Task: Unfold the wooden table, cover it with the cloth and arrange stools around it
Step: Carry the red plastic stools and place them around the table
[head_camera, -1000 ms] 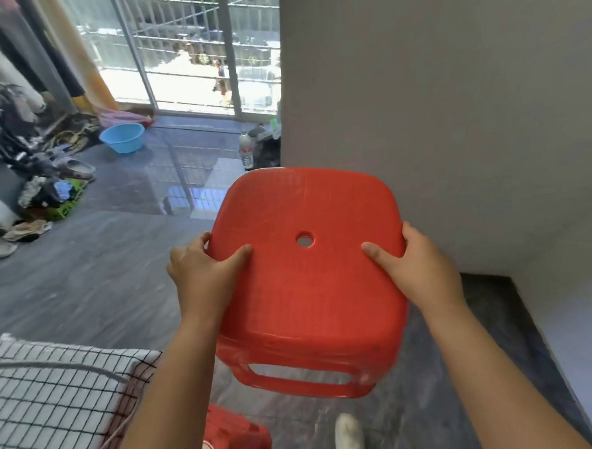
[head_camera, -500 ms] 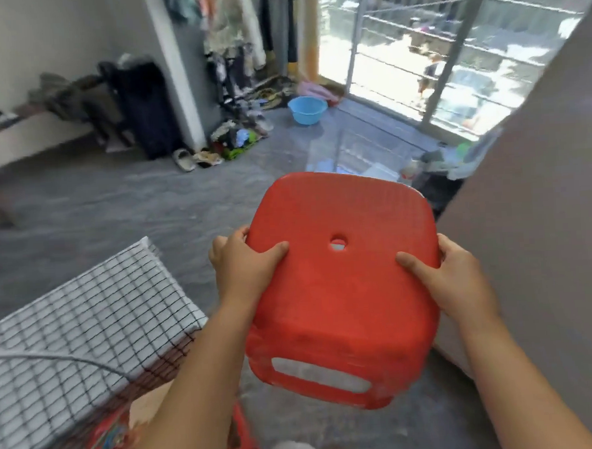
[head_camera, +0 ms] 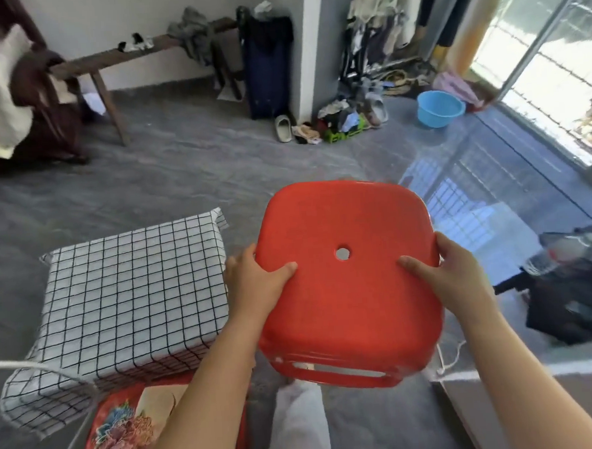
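I carry a red plastic stool point(head_camera: 346, 290) in the air in front of me, its seat with a small centre hole facing up. My left hand point(head_camera: 256, 281) grips the seat's left edge, thumb on top. My right hand point(head_camera: 451, 274) grips the right edge the same way. To the left stands the low table covered by a white cloth with a black grid point(head_camera: 127, 295). At the table's near corner, a second red stool with a flower print point(head_camera: 127, 435) sits partly under the cloth's edge.
A wooden bench point(head_camera: 114, 62) with clothes runs along the back wall. A white pillar point(head_camera: 306, 52), shoes and a clutter pile point(head_camera: 337, 126) stand behind. A blue basin point(head_camera: 439, 108) sits near the sliding glass door point(head_camera: 553, 59). A dark bag point(head_camera: 579, 292) lies at right on the grey floor point(head_camera: 196, 181).
My view has swung left, away from the grey wall toward the room. The covered table has come into fuller view. Both hands keep their hold on the stool.
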A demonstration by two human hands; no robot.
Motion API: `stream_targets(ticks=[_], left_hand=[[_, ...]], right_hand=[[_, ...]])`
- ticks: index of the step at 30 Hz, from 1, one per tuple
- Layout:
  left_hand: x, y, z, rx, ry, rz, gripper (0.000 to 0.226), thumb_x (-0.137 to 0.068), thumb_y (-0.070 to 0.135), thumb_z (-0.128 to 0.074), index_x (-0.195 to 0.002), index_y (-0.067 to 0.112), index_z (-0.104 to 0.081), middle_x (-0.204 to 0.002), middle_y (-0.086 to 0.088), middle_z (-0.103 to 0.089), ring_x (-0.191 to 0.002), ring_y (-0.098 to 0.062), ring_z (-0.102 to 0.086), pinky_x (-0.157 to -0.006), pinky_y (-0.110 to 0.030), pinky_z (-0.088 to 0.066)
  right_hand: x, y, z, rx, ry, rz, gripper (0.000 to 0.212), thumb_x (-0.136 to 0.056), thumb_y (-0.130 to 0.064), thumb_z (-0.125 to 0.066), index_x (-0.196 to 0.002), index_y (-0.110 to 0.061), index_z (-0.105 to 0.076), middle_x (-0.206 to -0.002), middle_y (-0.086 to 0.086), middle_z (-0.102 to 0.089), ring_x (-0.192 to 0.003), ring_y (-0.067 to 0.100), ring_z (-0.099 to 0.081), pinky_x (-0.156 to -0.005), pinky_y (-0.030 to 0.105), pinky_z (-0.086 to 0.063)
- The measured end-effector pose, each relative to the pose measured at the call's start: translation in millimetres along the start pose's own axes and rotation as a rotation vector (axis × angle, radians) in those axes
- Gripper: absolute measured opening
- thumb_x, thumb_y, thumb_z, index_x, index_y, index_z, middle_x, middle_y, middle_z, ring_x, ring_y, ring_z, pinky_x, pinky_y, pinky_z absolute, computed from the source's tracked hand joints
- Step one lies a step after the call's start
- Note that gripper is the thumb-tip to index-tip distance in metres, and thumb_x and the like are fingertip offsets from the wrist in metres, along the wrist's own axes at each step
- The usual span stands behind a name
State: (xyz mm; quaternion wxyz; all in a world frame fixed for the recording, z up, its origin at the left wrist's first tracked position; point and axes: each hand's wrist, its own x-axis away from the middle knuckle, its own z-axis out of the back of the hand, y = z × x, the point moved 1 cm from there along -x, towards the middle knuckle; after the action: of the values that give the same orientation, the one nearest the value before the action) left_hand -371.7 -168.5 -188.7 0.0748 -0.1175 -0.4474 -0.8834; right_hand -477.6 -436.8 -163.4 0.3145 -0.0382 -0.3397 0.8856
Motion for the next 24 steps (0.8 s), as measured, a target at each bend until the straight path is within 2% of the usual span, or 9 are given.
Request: stream_targets(ticks=[3,7,9,11,13,15,18,21,24], left_hand=[[-42.0,4.5,-9.8,0.008,-0.01,0.059,0.074,-0.068,0.044,-0.078,-0.131,0.018,-0.049,-0.126,-0.009,-0.041,-0.12,-0.027,-0.044,-0.101,-0.04,-0.04],[-102.3,8.5,-23.6,0.033,-0.007,0.187,0.065,-0.073,0.041,-0.075,-0.129,0.017,-0.051,-0.126,-0.011,-0.043,-0.119,-0.028,-0.045,-0.1,-0.035,-0.039],[-127.1,6.5,-32.0,0.054,-0.007,0.249,0.065,-0.074,0.041,-0.074,-0.129,0.018,-0.05,-0.124,-0.01,-0.042,-0.119,-0.029,-0.045,-0.101,-0.038,-0.04],[-151.1,2.7,-42.0,0.047,-0.018,0.304,0.065,-0.074,0.042,-0.074,-0.129,0.018,-0.05,-0.121,-0.009,-0.042,-0.117,-0.028,-0.046,-0.101,-0.04,-0.041],[-174.7,-4.2,-52.4,0.044,-0.027,0.336,0.064,-0.073,0.042,-0.075,-0.128,0.02,-0.051,-0.119,-0.008,-0.042,-0.116,-0.028,-0.047,-0.101,-0.039,-0.041],[-194.8,-14.8,-63.8,0.067,-0.047,0.392,0.069,-0.069,0.048,-0.075,-0.128,0.023,-0.051,-0.12,-0.008,-0.042,-0.115,-0.028,-0.049,-0.1,-0.042,-0.043],[-225.5,-35.4,-82.8,0.062,-0.054,0.463,0.074,-0.066,0.055,-0.072,-0.13,0.028,-0.049,-0.12,-0.007,-0.042,-0.116,-0.028,-0.048,-0.1,-0.046,-0.043],[-256.7,-63.2,-106.0,0.077,-0.073,0.533,0.07,-0.071,0.052,-0.071,-0.133,0.029,-0.045,-0.122,-0.007,-0.039,-0.117,-0.028,-0.045,-0.101,-0.049,-0.041],[-285.2,-97.1,-131.8,0.136,-0.085,0.609,0.063,-0.066,0.056,-0.07,-0.121,0.033,-0.051,-0.115,-0.004,-0.042,-0.106,-0.025,-0.051,-0.096,-0.046,-0.047]], right_hand=[[-47.4,-7.3,-19.4,-0.009,-0.057,0.003,0.044,-0.073,-0.051,-0.073,-0.104,-0.023,-0.058,-0.09,-0.006,-0.066,-0.082,0.019,-0.062,-0.066,0.035,-0.044],[-120.4,-16.4,-54.1,-0.096,-0.146,-0.012,0.045,-0.073,-0.054,-0.069,-0.103,-0.021,-0.06,-0.088,-0.005,-0.066,-0.08,0.019,-0.061,-0.072,0.039,-0.049],[-153.8,-19.8,-70.2,-0.108,-0.197,-0.016,0.032,-0.078,-0.047,-0.07,-0.087,-0.02,-0.056,-0.073,-0.01,-0.057,-0.07,0.017,-0.053,-0.063,0.035,-0.044],[-187.0,-22.6,-87.9,-0.086,-0.256,-0.013,0.027,-0.08,-0.04,-0.071,-0.082,-0.021,-0.052,-0.067,-0.013,-0.049,-0.066,0.014,-0.047,-0.057,0.031,-0.039],[-218.3,-24.6,-108.2,-0.054,-0.328,-0.025,0.031,-0.08,-0.041,-0.071,-0.091,-0.017,-0.055,-0.075,-0.01,-0.056,-0.072,0.016,-0.053,-0.059,0.031,-0.039],[-246.1,-22.5,-131.2,-0.019,-0.393,-0.051,0.04,-0.079,-0.043,-0.071,-0.102,-0.013,-0.057,-0.091,-0.001,-0.064,-0.083,0.022,-0.061,-0.067,0.032,-0.041],[-283.5,-16.1,-170.0,0.013,-0.507,-0.069,0.049,-0.08,-0.043,-0.07,-0.114,-0.012,-0.055,-0.106,0.003,-0.066,-0.094,0.025,-0.063,-0.076,0.036,-0.047],[-316.5,-2.8,-215.6,0.046,-0.572,-0.094,0.048,-0.08,-0.039,-0.071,-0.115,-0.01,-0.054,-0.109,0.006,-0.065,-0.097,0.028,-0.062,-0.08,0.04,-0.049],[-344.0,14.3,-266.6,0.06,-0.594,-0.133,0.046,-0.079,-0.034,-0.073,-0.112,-0.009,-0.054,-0.109,0.009,-0.065,-0.1,0.032,-0.061,-0.083,0.044,-0.05]])
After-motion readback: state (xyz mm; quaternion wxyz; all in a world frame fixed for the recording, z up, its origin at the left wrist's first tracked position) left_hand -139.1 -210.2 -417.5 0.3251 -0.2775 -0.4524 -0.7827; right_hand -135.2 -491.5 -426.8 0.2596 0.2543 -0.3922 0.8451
